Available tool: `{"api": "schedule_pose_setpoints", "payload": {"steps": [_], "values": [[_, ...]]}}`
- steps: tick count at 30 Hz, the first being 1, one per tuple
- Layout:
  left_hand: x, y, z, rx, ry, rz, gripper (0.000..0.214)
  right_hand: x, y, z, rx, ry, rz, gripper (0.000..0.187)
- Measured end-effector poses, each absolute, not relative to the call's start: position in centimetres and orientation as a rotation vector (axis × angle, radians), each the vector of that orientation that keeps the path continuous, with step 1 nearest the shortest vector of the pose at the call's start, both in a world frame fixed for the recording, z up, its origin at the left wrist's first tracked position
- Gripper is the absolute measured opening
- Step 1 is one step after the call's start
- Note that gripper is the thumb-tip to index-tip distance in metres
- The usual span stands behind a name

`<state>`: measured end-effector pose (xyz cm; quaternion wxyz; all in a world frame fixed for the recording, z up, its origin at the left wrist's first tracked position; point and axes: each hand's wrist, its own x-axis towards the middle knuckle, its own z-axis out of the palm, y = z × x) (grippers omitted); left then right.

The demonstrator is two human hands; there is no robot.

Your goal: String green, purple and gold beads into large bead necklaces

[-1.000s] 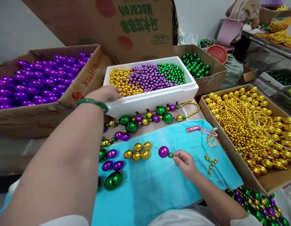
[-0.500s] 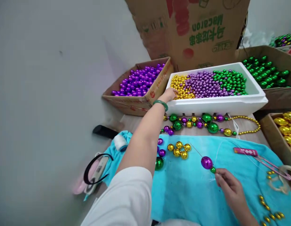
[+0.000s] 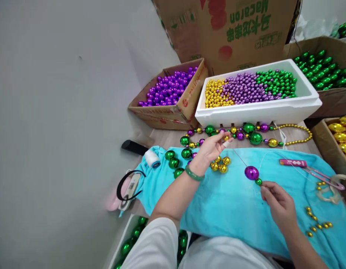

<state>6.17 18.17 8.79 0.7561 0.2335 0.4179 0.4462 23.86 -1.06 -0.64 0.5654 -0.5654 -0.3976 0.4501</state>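
Note:
My left hand [image 3: 213, 147], with a green bangle at the wrist, pinches a small gold bead [image 3: 226, 138] close to the upper end of a thin needle [image 3: 240, 157]. Something white covers part of one fingertip. On the needle sit a large purple bead [image 3: 251, 173] and, below it, a small green bead [image 3: 258, 182]. My right hand [image 3: 279, 203] is closed at that green bead, with thumb and forefinger on the needle's lower end; the exact grip is partly hidden. Beneath my left hand, gold beads [image 3: 223, 169] lie clustered on the turquoise towel [image 3: 226, 201].
Behind stands a white foam box [image 3: 256, 110] of gold, purple and green beads, beside a carton [image 3: 186, 108] of purple ones. A finished-looking bead necklace [image 3: 255, 138] lies before it. Left are a thread spool [image 3: 152, 158] and green balls [image 3: 174, 163]; right, pink-handled tweezers [image 3: 324, 177].
My left hand has come back from the gold beads in the foam box to the needle tip, bringing a small gold bead. My right hand keeps its hold. The view has tilted down slightly.

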Motion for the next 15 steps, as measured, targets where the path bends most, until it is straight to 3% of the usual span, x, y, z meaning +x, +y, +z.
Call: {"api": "schedule_pose_setpoints", "payload": {"steps": [6,15], "values": [[4.9,12.3,6.0,0.38,0.872,0.961,0.018,23.6,-2.5,-1.7,-1.377,-1.0,1.07,0.018],[4.2,10.6,5.7,0.395,0.852,1.088,0.017,23.3,-3.0,-1.8,-1.44,-1.083,1.041,0.018]]}}
